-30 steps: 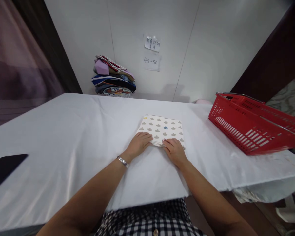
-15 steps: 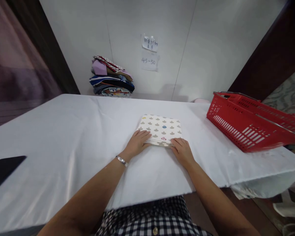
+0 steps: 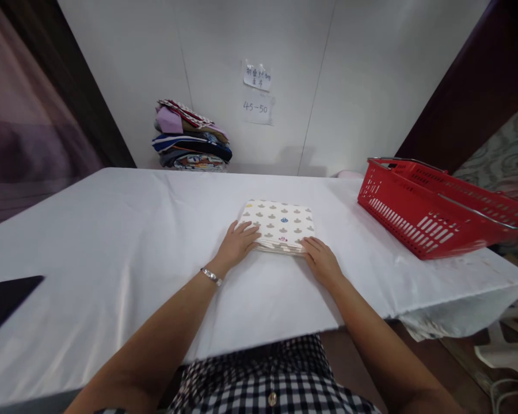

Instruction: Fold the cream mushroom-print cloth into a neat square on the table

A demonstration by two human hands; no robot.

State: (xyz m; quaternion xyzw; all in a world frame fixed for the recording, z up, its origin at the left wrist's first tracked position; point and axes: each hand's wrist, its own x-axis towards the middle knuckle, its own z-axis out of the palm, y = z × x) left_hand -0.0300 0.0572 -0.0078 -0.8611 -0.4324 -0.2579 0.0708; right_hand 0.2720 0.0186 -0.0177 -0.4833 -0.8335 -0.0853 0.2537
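Working at a white-draped worktop (image 3: 90,247), with a red basket (image 3: 408,211) at right. Facing a patterned cloth (image 3: 276,219) near mid-worktop, already folded into a layered rectangle. Seemingly almost done, perhaps with only the uneven near edge to straighten. Resting left hand (image 3: 237,244) and right hand (image 3: 323,261) at near corners, fingers laid on top, unclenched; cannot tell about pinching beneath.

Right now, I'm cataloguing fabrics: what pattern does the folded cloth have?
The folded cloth is off-white with rows of grey motifs, a few coloured; the head view shows it.
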